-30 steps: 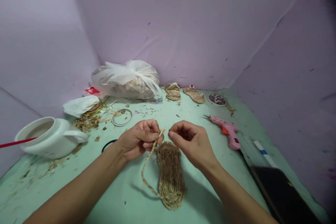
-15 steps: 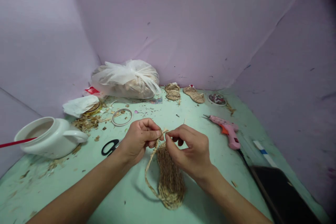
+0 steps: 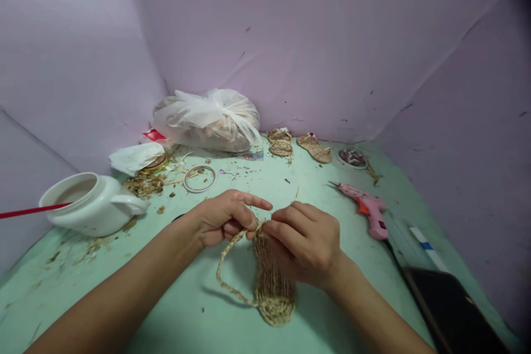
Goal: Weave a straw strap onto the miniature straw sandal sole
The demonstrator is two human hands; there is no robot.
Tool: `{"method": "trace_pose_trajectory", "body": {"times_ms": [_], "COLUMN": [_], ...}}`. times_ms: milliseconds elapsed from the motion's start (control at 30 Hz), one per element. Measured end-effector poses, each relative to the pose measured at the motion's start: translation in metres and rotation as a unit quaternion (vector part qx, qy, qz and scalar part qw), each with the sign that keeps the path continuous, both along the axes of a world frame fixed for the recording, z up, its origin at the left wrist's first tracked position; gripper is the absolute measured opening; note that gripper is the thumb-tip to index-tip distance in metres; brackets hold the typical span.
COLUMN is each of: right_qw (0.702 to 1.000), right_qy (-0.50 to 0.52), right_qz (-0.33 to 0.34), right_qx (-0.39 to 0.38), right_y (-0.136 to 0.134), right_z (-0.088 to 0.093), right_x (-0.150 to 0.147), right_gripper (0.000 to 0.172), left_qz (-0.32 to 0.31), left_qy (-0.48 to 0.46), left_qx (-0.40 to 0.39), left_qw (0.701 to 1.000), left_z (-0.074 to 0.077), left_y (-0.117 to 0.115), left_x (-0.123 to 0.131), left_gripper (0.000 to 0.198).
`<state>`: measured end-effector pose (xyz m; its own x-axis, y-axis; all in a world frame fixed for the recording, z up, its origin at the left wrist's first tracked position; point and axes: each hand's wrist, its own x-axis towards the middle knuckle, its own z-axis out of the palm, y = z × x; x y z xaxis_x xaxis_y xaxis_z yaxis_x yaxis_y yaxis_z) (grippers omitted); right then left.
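Note:
A woven straw slipper sole (image 3: 275,282) made of coiled braid lies lengthwise on the green table in front of me. From its near end a loose straw braid (image 3: 221,274) loops out to the left and back up to the fingers. My left hand (image 3: 228,217) pinches the braid's upper end between thumb and fingers, its index finger stretched out to the right. My right hand (image 3: 307,238) is closed at the sole's far end, fingertips on the straw where braid and sole meet. What exactly lies between the right fingertips is hidden.
A pink glue gun (image 3: 365,207) and a dark phone-like slab (image 3: 452,310) lie right. A white ceramic pot (image 3: 93,207) with a red stick stands left. Behind are a tape ring (image 3: 199,178), a tied plastic bag (image 3: 211,121), small straw slippers (image 3: 314,147) and a dish of beads (image 3: 352,158).
Both hands have come down toward the sole's far end with the braid. My left index finger has straightened out, and the loop bulges further left. My left forearm now mostly covers the black-handled scissors.

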<state>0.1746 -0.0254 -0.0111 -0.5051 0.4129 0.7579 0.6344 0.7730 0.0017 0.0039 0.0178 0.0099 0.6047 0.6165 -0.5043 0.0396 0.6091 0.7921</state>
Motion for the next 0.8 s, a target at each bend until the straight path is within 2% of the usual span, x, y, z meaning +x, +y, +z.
{"method": "trace_pose_trajectory", "body": {"times_ms": [233,367,467,533,600,667,733,800], "right_qw": [0.999,0.999,0.997,0.982,0.944,0.900,0.882,0.893], "right_qy": [-0.051,-0.032,0.033,0.139,0.271,0.362,0.365,0.305], "right_qz": [0.004,0.013,0.040,0.054,0.049,0.019,-0.006,0.024], "right_qx": [-0.002,-0.018,-0.058,-0.113,-0.180,-0.243,-0.298,-0.330], "right_y": [-0.003,-0.003,-0.004,-0.005,-0.006,-0.005,-0.002,0.000], "right_z": [-0.002,-0.006,-0.006,-0.004,0.001,0.006,0.010,0.012], "right_x": [0.001,0.000,-0.002,-0.004,-0.004,-0.002,0.002,0.006], "right_gripper": [0.013,0.010,0.014,0.022,0.025,0.019,0.008,0.006], "left_qz": [-0.012,-0.014,-0.029,-0.026,-0.018,-0.020,-0.030,-0.031], "left_qy": [-0.061,-0.060,-0.060,-0.056,-0.057,-0.074,-0.108,-0.136], "left_qx": [-0.134,-0.157,-0.156,-0.145,-0.134,-0.133,-0.139,-0.139], "left_qw": [0.989,0.986,0.986,0.987,0.989,0.988,0.984,0.980], "left_z": [-0.012,-0.013,-0.011,-0.010,-0.009,-0.009,-0.009,-0.010], "left_y": [0.006,0.007,0.006,0.005,0.003,0.003,0.003,0.003], "left_x": [0.000,0.001,0.001,0.002,0.002,0.001,0.000,-0.002], "left_gripper": [0.037,0.035,0.034,0.036,0.037,0.038,0.040,0.041]}}
